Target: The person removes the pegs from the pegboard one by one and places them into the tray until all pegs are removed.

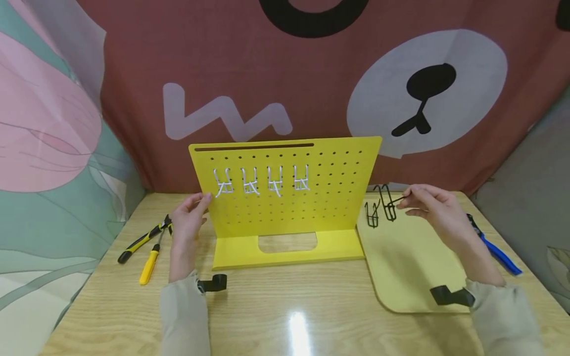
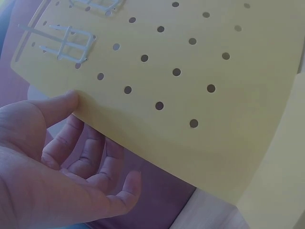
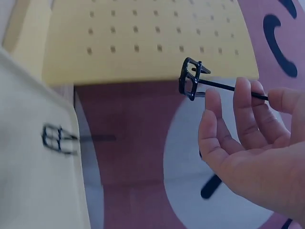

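A yellow pegboard [image 1: 338, 198] stands upright on its base, with several white wire hooks [image 1: 274, 182] in a row near its top. My left hand [image 1: 186, 225] grips the board's left edge, thumb on the front; in the left wrist view the fingers [image 2: 88, 160] curl behind it. To the right of the board, my right hand [image 1: 438, 212] pinches a black wire hook [image 3: 189, 80] by its long prong, held in the air. A second black hook [image 1: 372, 215] lies on the pale yellow tray [image 1: 409, 267] below.
Left of the board lie black-and-yellow pliers [image 1: 141, 243] and a screwdriver with a yellow handle [image 1: 150, 267]. Blue-handled pliers [image 1: 500, 254] lie right of the tray, partly behind my right arm. A printed cloth [image 1: 267, 64] hangs behind the wooden table [image 1: 249, 306].
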`<state>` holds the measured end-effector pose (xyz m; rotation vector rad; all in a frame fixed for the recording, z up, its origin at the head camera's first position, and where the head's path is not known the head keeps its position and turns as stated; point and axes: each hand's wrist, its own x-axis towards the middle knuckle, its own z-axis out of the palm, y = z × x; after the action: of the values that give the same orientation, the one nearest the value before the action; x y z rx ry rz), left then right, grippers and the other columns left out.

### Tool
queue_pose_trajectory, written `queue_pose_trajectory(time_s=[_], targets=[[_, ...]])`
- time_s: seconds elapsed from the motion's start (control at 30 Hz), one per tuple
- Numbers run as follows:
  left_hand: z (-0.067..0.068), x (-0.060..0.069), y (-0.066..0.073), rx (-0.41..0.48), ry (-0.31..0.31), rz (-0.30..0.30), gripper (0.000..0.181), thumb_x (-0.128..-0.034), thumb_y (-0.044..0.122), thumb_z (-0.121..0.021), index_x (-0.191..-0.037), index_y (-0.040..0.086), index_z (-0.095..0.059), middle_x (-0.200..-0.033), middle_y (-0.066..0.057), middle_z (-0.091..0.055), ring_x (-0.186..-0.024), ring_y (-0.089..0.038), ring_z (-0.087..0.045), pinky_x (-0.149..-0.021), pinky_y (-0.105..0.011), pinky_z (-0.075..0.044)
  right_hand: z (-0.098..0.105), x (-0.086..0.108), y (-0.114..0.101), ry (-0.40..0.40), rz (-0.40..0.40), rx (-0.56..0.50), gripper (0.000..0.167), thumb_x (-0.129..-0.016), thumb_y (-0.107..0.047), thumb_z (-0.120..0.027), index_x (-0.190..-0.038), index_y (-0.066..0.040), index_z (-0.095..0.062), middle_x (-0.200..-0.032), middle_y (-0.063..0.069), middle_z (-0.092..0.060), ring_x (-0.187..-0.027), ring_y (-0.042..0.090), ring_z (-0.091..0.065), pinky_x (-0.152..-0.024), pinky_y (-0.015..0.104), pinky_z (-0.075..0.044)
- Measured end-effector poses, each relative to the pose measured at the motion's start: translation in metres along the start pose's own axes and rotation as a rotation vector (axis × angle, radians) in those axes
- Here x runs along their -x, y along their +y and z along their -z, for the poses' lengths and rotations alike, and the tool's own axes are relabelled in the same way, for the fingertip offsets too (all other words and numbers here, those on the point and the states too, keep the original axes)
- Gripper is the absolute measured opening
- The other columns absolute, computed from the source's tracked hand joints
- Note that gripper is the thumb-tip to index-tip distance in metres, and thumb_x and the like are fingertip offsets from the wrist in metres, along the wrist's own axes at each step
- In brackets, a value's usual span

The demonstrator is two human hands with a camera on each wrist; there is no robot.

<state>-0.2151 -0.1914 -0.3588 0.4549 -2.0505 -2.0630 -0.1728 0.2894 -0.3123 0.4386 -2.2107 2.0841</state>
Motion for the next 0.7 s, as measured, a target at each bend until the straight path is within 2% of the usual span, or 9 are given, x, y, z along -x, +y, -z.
queue_pose_trajectory(time_s=[0.13, 0.3, 0.5, 0.7], targets=[[0.0, 0.001, 0.001, -0.013, -0.001, -0.004, 0.034, -0.0893, 0.038, -0.068, -0.111, 0.012, -0.063, -0.101, 0.007, -0.057, -0.094, -0.011, -0.054, -0.089, -0.038, -0.041, 0.016, -0.006, 0.004, 0.061, -0.008, -0.005, 0.022, -0.101, -0.022, -0.051, -0.099, -0.006, -0.067, -0.087, 0.001, -0.07, -0.082, 0.011, -0.067, -0.07, 0.023, -0.053], [0.0, 0.001, 0.003, -0.012, -0.002, -0.008, 0.029, -0.0897, 0.037, -0.067, -0.106, 0.014, -0.063, -0.097, 0.009, -0.057, -0.093, -0.011, -0.054, -0.086, -0.035, -0.042, 0.032, -0.015, 0.025, 0.08, -0.12, 0.011, 0.02, -0.1, -0.026, -0.052, -0.098, -0.013, -0.067, -0.089, -0.001, -0.068, -0.082, 0.009, -0.065, -0.07, 0.022, -0.053], [0.0, -0.001, 0.002, -0.013, -0.004, -0.001, 0.025, -0.0904, 0.036, -0.067, -0.103, 0.015, -0.062, -0.098, 0.009, -0.057, -0.092, -0.011, -0.054, -0.084, -0.034, -0.042, 0.043, -0.024, 0.051, 0.114, -0.227, 0.183, 0.026, -0.1, -0.037, -0.048, -0.104, -0.016, -0.062, -0.095, -0.006, -0.063, -0.088, 0.007, -0.062, -0.073, 0.022, -0.051], [-0.001, -0.002, 0.001, 0.004, 0.004, 0.014, 0.019, -0.0904, 0.034, -0.067, -0.1, 0.018, -0.063, -0.099, 0.008, -0.058, -0.092, -0.01, -0.055, -0.086, -0.034, -0.042, 0.049, -0.031, 0.071, 0.088, -0.324, 0.33, 0.031, -0.101, -0.042, -0.043, -0.108, -0.016, -0.059, -0.098, -0.005, -0.059, -0.093, 0.009, -0.06, -0.077, 0.026, -0.051]])
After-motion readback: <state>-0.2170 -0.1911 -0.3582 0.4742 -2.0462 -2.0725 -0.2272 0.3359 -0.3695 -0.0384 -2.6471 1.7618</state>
